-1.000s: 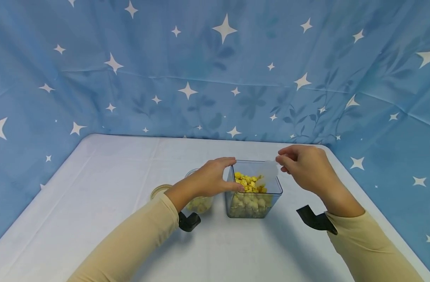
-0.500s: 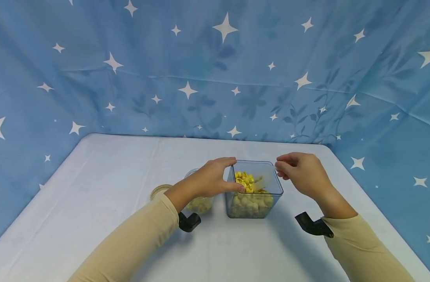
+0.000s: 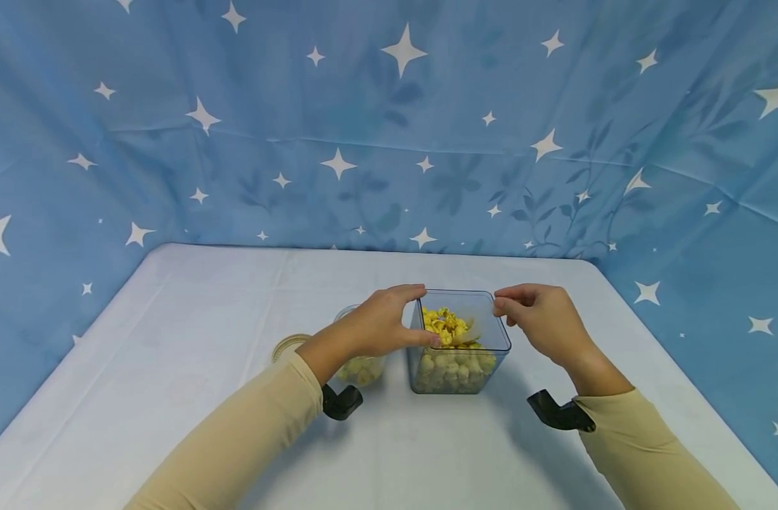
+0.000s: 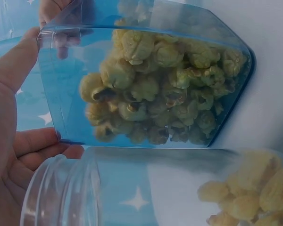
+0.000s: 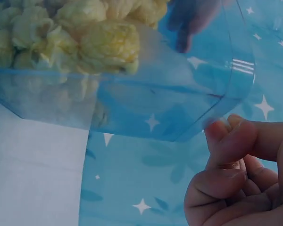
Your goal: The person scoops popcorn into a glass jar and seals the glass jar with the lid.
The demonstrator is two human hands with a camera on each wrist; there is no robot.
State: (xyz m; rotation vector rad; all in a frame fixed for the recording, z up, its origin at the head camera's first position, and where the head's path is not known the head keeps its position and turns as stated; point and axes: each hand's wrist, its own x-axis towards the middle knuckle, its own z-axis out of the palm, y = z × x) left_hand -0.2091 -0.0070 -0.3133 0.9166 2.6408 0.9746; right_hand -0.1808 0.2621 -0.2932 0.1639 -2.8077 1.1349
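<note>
A clear bluish plastic box, partly filled with yellow popcorn, stands upright on the table. My left hand grips its left side, with the thumb at the near rim and the fingers at the far rim. My right hand pinches thumb and forefinger together right at the box's right rim. Inside, a translucent whitish piece slopes from that side down to the popcorn; where it meets the pinching fingertips is hard to see. In the right wrist view the right fingertips overlap the box corner.
Left of the box stands a clear jar with pale popcorn in it, partly hidden by the left forearm; its threaded mouth is uncovered. A gold-rimmed lid lies beyond the left wrist. A white cloth covers the table.
My right hand has come down and slightly left to the box rim, lowering the translucent whitish piece into the box. My left hand and the box have stayed put.
</note>
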